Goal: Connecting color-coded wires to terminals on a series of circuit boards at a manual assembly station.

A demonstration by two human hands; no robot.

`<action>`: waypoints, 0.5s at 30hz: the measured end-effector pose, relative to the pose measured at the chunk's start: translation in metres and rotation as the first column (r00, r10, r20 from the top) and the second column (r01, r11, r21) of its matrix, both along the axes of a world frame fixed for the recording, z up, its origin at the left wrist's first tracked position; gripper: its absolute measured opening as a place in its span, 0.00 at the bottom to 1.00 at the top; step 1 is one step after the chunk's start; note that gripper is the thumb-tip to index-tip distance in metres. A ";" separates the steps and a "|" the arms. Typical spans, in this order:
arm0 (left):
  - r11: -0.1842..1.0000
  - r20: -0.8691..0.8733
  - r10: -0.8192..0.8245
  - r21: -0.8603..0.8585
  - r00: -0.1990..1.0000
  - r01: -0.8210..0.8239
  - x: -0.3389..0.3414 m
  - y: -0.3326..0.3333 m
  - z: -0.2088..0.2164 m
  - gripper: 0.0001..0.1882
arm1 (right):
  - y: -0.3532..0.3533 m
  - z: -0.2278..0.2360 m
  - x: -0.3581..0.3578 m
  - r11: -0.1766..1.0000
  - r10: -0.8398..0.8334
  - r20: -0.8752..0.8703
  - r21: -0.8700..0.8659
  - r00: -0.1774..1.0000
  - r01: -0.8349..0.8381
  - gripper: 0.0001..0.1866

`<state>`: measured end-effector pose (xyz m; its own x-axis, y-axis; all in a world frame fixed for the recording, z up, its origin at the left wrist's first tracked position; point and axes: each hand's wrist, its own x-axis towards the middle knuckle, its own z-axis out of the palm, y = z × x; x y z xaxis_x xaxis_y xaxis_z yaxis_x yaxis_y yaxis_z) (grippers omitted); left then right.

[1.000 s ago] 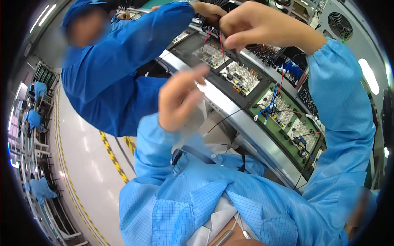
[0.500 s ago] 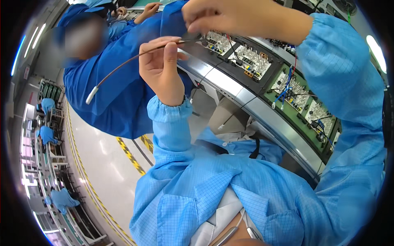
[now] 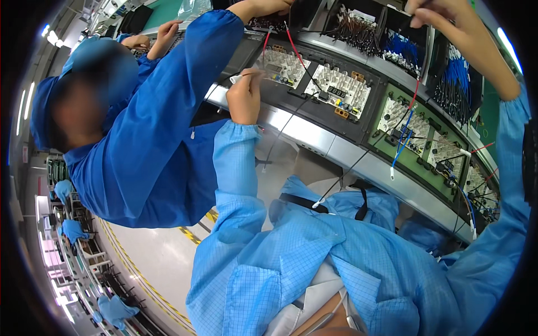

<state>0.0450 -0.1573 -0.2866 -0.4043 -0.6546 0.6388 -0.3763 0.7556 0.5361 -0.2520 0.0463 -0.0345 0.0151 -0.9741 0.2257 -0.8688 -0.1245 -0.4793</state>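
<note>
My left hand (image 3: 244, 99) is closed above the near edge of the bench, its fingers pinching a wire whose white end sleeve (image 3: 235, 79) pokes out at the left. Most of that wire is hidden by the hand. At the upper right, my right hand (image 3: 448, 21) is held over the wire bins with thumb and fingers bent together. Whatever lies between them is too dark to name. Below and between my hands, white circuit boards (image 3: 339, 91) sit in a black tray (image 3: 367, 106). More boards (image 3: 400, 120) with red, black and blue leads lie in a green tray (image 3: 386, 144).
Bins of brown wires (image 3: 354, 32) and blue wires (image 3: 457, 78) line the back. A co-worker in dark blue (image 3: 140, 151) sits close on my left, one arm (image 3: 255, 8) stretched over the bench. A black wire (image 3: 347, 173) hangs over the metal bench edge (image 3: 314, 134) towards my lap.
My hands have parted: the right went right to the bins, the left moved slightly right and lower. The long brown wire no longer trails out to the left. The co-worker's arm now reaches over the bench.
</note>
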 end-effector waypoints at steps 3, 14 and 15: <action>0.996 -0.104 -0.023 0.083 0.994 0.032 0.003 -0.002 0.000 0.03 | 0.028 -0.035 -0.124 1.000 0.004 -0.002 0.027 1.000 -0.004 0.05; 0.985 -0.069 0.014 0.170 0.998 -0.002 0.007 0.000 -0.008 0.04 | 0.018 -0.035 -0.112 0.996 -0.010 -0.056 0.089 0.998 0.015 0.05; 0.984 -0.119 -0.021 0.175 0.993 0.042 -0.002 0.000 -0.005 0.04 | 0.066 -0.052 -0.238 0.995 -0.044 -0.086 0.088 0.995 0.051 0.05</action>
<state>0.0433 -0.1571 -0.2915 -0.3564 -0.7496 0.5577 -0.2809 0.6553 0.7012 -0.4902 0.1125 -0.0865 -0.0165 -0.9904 0.1371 -0.9104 -0.0418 -0.4117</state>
